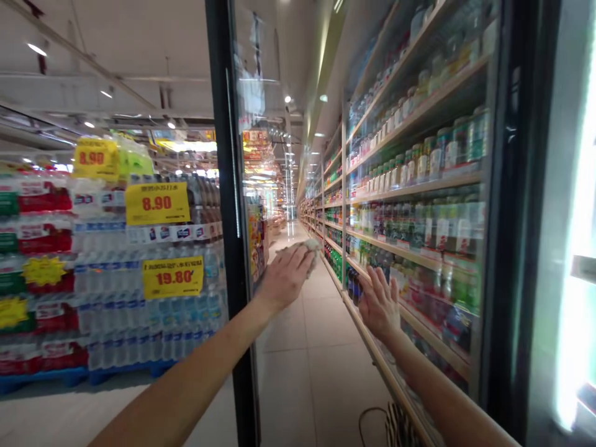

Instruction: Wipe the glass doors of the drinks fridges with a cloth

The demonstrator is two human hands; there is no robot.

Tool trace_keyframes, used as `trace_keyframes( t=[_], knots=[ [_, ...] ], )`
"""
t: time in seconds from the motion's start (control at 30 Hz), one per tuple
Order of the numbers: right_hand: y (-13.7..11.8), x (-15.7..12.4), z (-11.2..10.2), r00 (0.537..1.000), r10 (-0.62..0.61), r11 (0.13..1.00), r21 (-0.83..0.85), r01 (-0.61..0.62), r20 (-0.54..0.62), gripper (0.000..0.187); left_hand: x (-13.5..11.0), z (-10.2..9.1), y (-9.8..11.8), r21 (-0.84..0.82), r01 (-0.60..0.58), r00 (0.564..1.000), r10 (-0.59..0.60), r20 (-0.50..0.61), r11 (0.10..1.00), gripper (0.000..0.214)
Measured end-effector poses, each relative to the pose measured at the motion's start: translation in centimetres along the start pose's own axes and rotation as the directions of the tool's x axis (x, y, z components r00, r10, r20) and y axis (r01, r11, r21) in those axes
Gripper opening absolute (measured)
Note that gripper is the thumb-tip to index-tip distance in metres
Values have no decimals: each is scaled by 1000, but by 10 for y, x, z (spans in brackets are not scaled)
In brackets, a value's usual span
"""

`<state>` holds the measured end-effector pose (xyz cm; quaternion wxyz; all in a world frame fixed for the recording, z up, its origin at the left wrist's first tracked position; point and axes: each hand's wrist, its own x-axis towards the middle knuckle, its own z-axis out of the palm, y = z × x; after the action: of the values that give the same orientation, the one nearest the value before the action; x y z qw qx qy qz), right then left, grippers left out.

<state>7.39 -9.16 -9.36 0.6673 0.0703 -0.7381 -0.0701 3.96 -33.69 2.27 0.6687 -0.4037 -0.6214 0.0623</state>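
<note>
A glass fridge door [298, 372] in a black frame [228, 186] fills the middle of the view. My left hand [284, 279] reaches forward and presses a pale cloth [305, 247] against the glass, fingers closed over it. My right hand [379, 304] is lower and to the right. Its fingers are spread, with the palm toward the glass and nothing in it. Both forearms stretch in from the bottom edge.
Stacked packs of bottled water [139, 298] with yellow price signs [157, 203] stand on the left. Shelves of bottled drinks [419, 167] run along the right side of a long tiled aisle [321, 347]. A striped bag with a dark handle [395, 428] sits low. A bright lit fridge interior [577, 248] is at the far right.
</note>
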Motion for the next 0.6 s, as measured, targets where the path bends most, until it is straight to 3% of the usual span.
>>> trace_keyframes(
  t=[0.17, 0.2, 0.33, 0.37, 0.4, 0.47, 0.53, 0.57, 0.6],
  knots=[
    [0, 0, 1, 1000, 3, 1000, 11, -3, -5, 64, -3, -2, -25, 86, 215, 977, -213, -29, 973, 35],
    [0, 1, 0, 1000, 2, 1000, 13, -2, -10, 63, -5, 1, -24, 72, 192, 981, -190, -30, 979, 38],
    [0, 0, 0, 1000, 7, 1000, 16, -7, -17, 60, -17, 19, -14, -60, -85, 996, 85, 1, 995, 46],
    [0, -1, 0, 1000, 9, 1000, 14, -9, -14, 59, -20, 22, -16, -78, -91, 996, 91, -9, 993, 47],
    [-1, -1, 0, 1000, 11, 1000, 12, -11, -9, 59, -22, 25, -20, -82, -52, 998, 50, -33, 995, 49],
    [-1, -2, 1, 1000, 8, 1000, 4, -8, -5, 59, -24, 27, -30, -76, 134, 983, -142, -117, 988, 52],
    [0, 0, 0, 1000, -5, 1000, -3, 5, 2, 60, -25, 27, -32, -91, 366, 904, -377, -201, 926, 57],
    [1, 3, -1, 1000, -13, 1000, -5, 13, -2, 60, -26, 28, -25, -105, 437, 866, -450, -220, 893, 58],
    [4, 7, -1, 1000, -18, 1000, -8, 18, -10, 61, -26, 30, -14, -117, 455, 855, -470, -220, 883, 59]
  ],
)
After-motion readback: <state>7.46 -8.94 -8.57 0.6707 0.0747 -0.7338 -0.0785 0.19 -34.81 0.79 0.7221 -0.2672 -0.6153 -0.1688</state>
